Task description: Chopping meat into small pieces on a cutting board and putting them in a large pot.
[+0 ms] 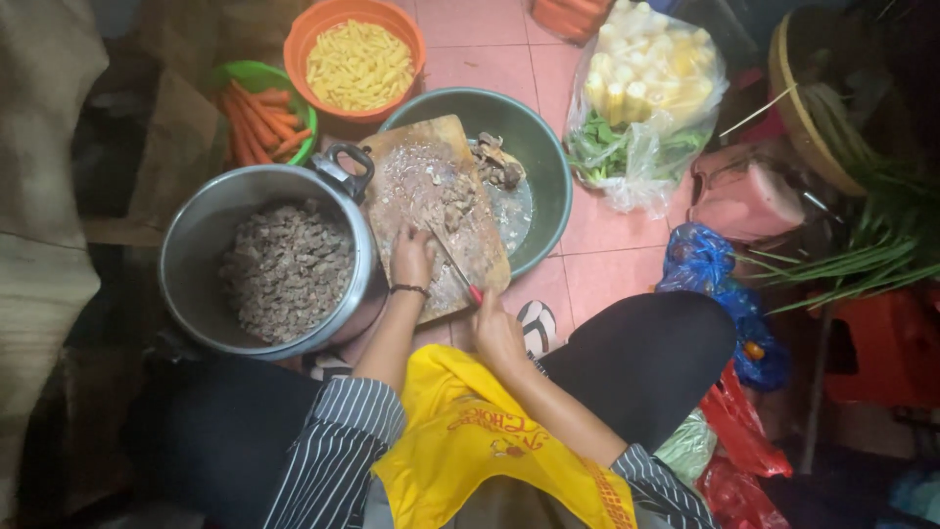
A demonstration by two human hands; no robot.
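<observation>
The big metal pot (201,250) stands on the pink tiled floor (607,250) just left of the wooden cutting board (431,211), touching its edge, and it holds a heap of small chopped meat pieces (287,269). The cutting board itself lies tilted over the rim of a dark green basin (548,162), which reaches out behind and to the right of the board. Behind the board, a little to the left, is an orange bowl (304,44) full of yellow cut strips, and left of that bowl a green bowl (257,76) with carrots (259,122). Well to the right of the board a clear plastic bag (641,98) carries pale corn pieces and green leaves.

On the near part of the board rests the left hand (411,257), fingers curled down onto the meat there; its grip presses rather than closes around anything. Just beside it, at the board's near edge, the right hand (496,328) has its grip closed on the red handle of a knife (452,263), whose blade points across the board toward the left hand.
</observation>
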